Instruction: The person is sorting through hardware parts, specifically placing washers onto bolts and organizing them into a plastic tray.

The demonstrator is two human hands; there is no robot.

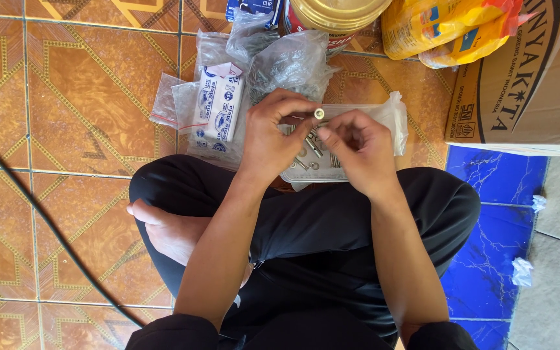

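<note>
Bolt point(315, 123): left hand point(273, 139) is pinching it upright; right hand point(358, 155) is closing on it, contents unclear. More bolts are lying in tray point(358, 110), unhandled.

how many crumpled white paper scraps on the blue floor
2: one scrap at the blue tile's upper right edge, another scrap lower down by the grey floor. The cardboard box or the legs may hide more.
</note>
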